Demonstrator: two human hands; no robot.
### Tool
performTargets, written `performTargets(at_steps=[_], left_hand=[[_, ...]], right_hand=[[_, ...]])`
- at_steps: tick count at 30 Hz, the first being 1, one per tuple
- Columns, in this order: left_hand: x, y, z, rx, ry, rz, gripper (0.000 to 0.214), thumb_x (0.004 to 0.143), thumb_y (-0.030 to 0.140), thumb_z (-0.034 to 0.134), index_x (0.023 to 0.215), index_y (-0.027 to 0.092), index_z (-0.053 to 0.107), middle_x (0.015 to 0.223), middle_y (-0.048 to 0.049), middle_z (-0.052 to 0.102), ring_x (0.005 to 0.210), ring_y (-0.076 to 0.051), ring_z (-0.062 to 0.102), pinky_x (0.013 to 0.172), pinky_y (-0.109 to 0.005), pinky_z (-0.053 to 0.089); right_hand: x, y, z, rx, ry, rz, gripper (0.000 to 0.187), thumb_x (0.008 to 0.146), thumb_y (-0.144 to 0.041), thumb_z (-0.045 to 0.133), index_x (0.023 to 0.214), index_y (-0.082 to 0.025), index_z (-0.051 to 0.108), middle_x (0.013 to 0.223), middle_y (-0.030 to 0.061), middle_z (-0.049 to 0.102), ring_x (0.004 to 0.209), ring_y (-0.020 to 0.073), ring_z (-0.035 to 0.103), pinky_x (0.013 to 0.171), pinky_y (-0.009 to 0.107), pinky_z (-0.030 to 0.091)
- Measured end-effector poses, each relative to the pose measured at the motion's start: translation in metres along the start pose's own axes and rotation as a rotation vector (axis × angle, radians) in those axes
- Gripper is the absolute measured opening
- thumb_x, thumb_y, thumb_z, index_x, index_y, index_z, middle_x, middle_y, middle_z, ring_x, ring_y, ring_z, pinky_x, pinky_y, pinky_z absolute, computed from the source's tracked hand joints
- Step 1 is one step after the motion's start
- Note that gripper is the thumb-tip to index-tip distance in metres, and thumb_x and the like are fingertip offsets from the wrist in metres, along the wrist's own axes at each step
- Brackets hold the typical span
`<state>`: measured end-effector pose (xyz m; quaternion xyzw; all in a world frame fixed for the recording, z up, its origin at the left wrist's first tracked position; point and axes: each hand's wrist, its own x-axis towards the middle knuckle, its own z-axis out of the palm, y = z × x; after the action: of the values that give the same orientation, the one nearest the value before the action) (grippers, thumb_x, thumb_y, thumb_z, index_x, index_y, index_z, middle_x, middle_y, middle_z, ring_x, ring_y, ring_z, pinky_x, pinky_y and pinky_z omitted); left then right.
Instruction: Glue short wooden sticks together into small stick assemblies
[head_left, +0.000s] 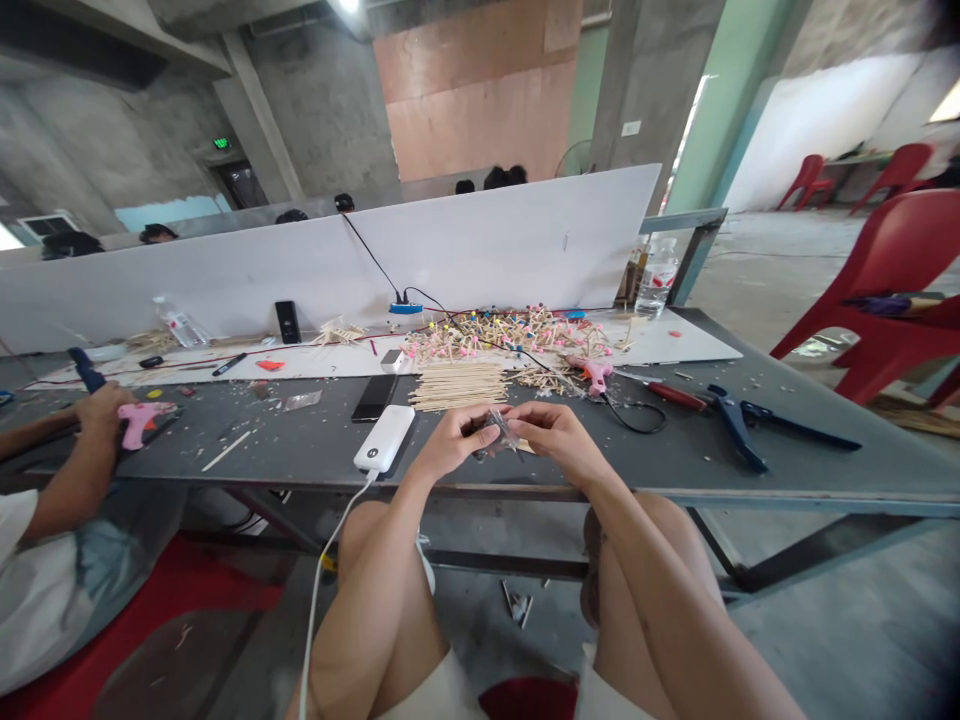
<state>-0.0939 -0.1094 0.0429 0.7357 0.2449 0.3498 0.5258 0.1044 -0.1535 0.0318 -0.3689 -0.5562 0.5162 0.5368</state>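
Observation:
Both of my hands meet over the front edge of the grey table, pinching a small clear plastic bag (501, 430) with something dark in it that I cannot make out. My left hand (454, 440) grips the bag's left side, thumb on top. The fingertips of my right hand (559, 435) close on its right side. Just beyond my hands lies a row of thin wooden sticks (459, 388). A large heap of sticks with coloured ball ends (510, 332) rises behind that row. Left of my hands rests a white power bank (385, 438) with a cable plugged in.
A black phone (374, 398) lies behind the power bank. To the right are a pink glue gun (596, 374), a red-handled screwdriver (676, 396) and blue-handled cutters (739, 425). A co-worker's hand (105, 405) is at the left, by another pink glue gun (137, 424). A white partition (315, 270) stands behind.

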Motion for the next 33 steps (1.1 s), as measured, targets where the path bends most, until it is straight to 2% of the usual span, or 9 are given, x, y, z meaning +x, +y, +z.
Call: performTargets(at_steps=[10,14,18,21,24,30,33], left_hand=[[0.0,-0.002,-0.001,0.038,-0.021,-0.006,0.058,0.085,0.054,0.07,0.126,0.013,0.068,0.085,-0.0075,0.071,0.068,-0.016,0.061,0.064,-0.026,0.048],[-0.001,-0.003,-0.001,0.083,-0.002,0.0,0.057,0.087,0.054,0.068,0.128,0.014,0.067,0.087,-0.0075,0.072,0.07,-0.017,0.063,0.064,-0.026,0.048],[0.0,-0.004,0.0,0.26,0.051,0.043,0.051,0.089,0.05,0.066,0.127,0.016,0.068,0.1,-0.0082,0.073,0.085,-0.02,0.066,0.076,-0.029,0.051],[0.003,-0.008,0.002,0.363,0.144,0.079,0.048,0.09,0.048,0.066,0.128,0.017,0.067,0.104,-0.0083,0.072,0.092,-0.021,0.066,0.085,-0.032,0.052],[0.005,-0.014,0.003,0.455,0.252,0.131,0.053,0.088,0.048,0.069,0.132,0.02,0.062,0.107,-0.0095,0.071,0.095,-0.022,0.068,0.085,-0.033,0.054],[0.005,-0.021,0.006,0.655,0.204,0.23,0.064,0.082,0.038,0.078,0.139,0.022,0.054,0.131,-0.0126,0.066,0.117,-0.028,0.065,0.103,-0.041,0.05],[0.004,-0.021,0.009,0.665,0.215,0.221,0.059,0.083,0.025,0.076,0.138,0.024,0.054,0.129,-0.0095,0.068,0.115,-0.026,0.067,0.099,-0.037,0.052]], right_hand=[[-0.001,-0.001,0.001,-0.063,0.028,-0.021,0.037,0.077,-0.053,0.075,0.084,-0.017,0.074,0.064,0.0001,0.06,0.05,0.0078,0.033,0.047,0.024,0.023],[-0.001,-0.003,0.0,-0.109,0.029,-0.039,0.032,0.078,-0.046,0.075,0.089,-0.017,0.076,0.074,0.0033,0.068,0.057,0.0119,0.048,0.052,0.025,0.034],[0.0,0.002,-0.003,-0.337,0.014,-0.1,0.024,0.083,-0.039,0.069,0.089,-0.017,0.077,0.081,0.005,0.073,0.07,0.0178,0.06,0.064,0.029,0.043],[0.002,0.007,-0.002,-0.544,0.108,-0.166,0.023,0.087,-0.037,0.063,0.083,-0.018,0.076,0.072,0.0032,0.071,0.066,0.0175,0.059,0.063,0.028,0.042],[0.003,0.01,0.003,-0.644,0.239,-0.195,0.024,0.088,-0.036,0.061,0.078,-0.018,0.073,0.067,0.003,0.068,0.061,0.0163,0.057,0.059,0.027,0.039],[0.003,0.011,0.013,-0.61,0.315,-0.163,0.02,0.085,-0.033,0.061,0.076,-0.018,0.07,0.066,0.0044,0.069,0.06,0.0171,0.058,0.059,0.028,0.04],[0.003,0.011,0.014,-0.48,0.299,-0.113,0.021,0.081,-0.037,0.066,0.073,-0.018,0.069,0.064,0.0033,0.066,0.058,0.0156,0.055,0.056,0.027,0.037]])
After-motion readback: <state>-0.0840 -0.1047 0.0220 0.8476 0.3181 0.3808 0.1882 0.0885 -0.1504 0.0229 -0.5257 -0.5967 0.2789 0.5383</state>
